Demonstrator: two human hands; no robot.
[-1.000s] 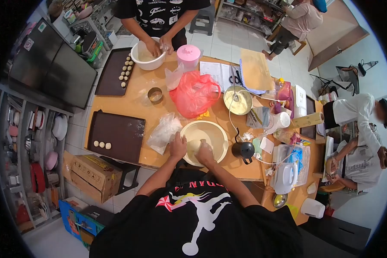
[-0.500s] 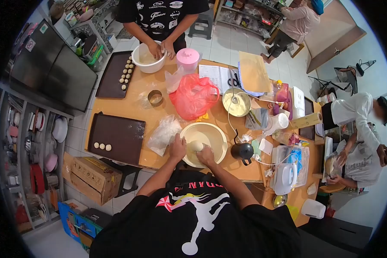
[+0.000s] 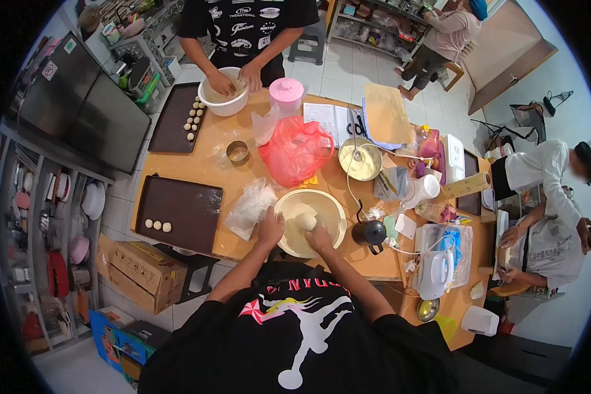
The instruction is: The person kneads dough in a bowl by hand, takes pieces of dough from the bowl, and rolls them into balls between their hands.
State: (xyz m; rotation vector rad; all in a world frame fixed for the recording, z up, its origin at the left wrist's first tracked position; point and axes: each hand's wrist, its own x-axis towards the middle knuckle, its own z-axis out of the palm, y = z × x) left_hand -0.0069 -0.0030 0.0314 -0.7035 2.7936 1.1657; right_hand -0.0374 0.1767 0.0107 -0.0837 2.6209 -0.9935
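A cream bowl stands at the table's near edge in front of me. Inside it, a pale round dough ball is in the grasp of my right hand, which reaches over the near rim. My left hand is on the bowl's left rim, its fingers over the edge. Left of the bowl lies a clear plastic bag with white powder. Three small dough balls sit on a dark tray farther left.
Across the table a co-worker has both hands in a white bowl. Near it are a tray with several dough balls and a pink tub. A red bag, a metal bowl and a black kettle surround my bowl.
The dough ball shows more fully and sits slightly farther right, with my right hand behind it. My left hand stays at the rim. The co-worker's hands have moved farther apart in the white bowl.
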